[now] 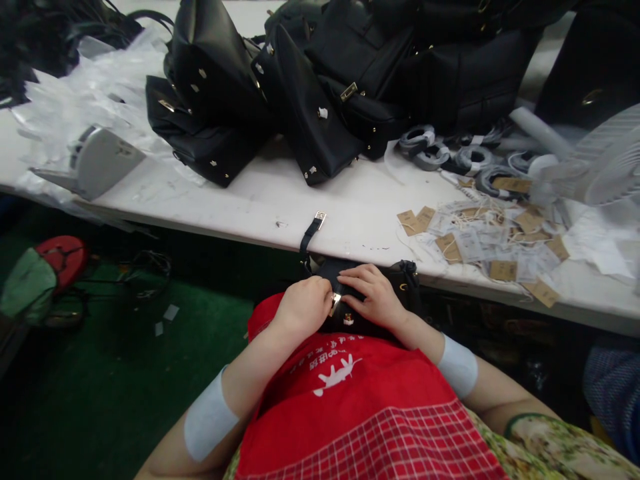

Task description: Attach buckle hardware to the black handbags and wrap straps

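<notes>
White tabletop [350,217] runs across the head view above a dark green floor [125,407], where a red stool [65,257] stands off to the left. Black bags [310,127] are heaped toward the tabletop's far edge, gold fittings on several of them. Crumpled white plastic [100,100] covers its left end, with a grey dispenser-like object [107,160] beside it at the near edge. Toward the right end lie grey coils [473,159], a white fan [595,163] and, at the near edge, a scatter of brown tags [503,270] and clear packets.

Just below the middle of the near edge, against the person's red apron [380,380], is a black bag [363,323]. Its dark strap [311,232] reaches up over that edge, the buckle [320,217] resting on the tabletop. The left hand [306,305] is curled, thumb and forefinger pinching a gold plate [335,305] on the bag. The right hand [373,293] lies on the bag just beside it, fingers extended and slightly spread. Below the plate sits a small gold fitting [349,320], partly white.
</notes>
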A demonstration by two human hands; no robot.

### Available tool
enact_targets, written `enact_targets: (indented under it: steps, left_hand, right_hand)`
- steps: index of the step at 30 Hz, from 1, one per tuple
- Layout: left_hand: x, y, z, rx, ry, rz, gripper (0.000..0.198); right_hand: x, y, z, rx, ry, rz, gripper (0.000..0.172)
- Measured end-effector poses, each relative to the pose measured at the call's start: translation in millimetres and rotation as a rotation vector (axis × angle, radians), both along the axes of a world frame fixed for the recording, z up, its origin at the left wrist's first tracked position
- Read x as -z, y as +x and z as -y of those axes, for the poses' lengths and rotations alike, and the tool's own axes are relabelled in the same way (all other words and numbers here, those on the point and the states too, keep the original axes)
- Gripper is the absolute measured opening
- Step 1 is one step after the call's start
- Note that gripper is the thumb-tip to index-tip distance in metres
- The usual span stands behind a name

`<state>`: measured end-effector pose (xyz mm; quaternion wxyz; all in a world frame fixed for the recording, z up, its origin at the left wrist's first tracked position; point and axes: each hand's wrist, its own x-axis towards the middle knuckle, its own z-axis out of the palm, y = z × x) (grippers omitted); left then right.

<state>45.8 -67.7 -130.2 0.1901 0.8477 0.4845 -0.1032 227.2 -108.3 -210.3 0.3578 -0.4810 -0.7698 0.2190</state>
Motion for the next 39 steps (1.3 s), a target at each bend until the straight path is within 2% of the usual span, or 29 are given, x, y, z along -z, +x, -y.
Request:
enact_targets:
  steps: [5,10,14,23,32,39]
  left_hand:
    - [3.7,-11.5,-2.3,-0.082,0.011,0.12,0.02]
    - [7.6,-20.3,-0.5,-0.129,-0.123,0.295,0.015]
    - [9.7,-19.4,0.5,-0.179,-0.134,0.326,0.011]
    - [14.7,-24.2,3.5,-0.18,-0.13,0.365,0.015]
    - [21.0,-25.5,-12.3,0.031,-0.192,0.445,0.016]
    - [26.8,-18.5,-19.7,0.033,-0.149,0.33,0.011]
  right_hand:
    - [-2.2,-0.1,-0.9,0.0,-0.002,-0.004,0.035]
    - [-3.1,0.4,-1.2,-0.002,0.016,-0.013,0.034]
    - [-0.9,0.8,-0.5,0.001,0.01,-0.007,0.036]
    - [-2.7,0.3,0.0,-0.004,-0.021,-0.087,0.029]
    - [-4.6,-1.9,-0.2,-0.008,-0.026,-0.065,0.027]
    - [-2.1,-1.0,-0.9,-0.027,-0.029,-0.062,0.024]
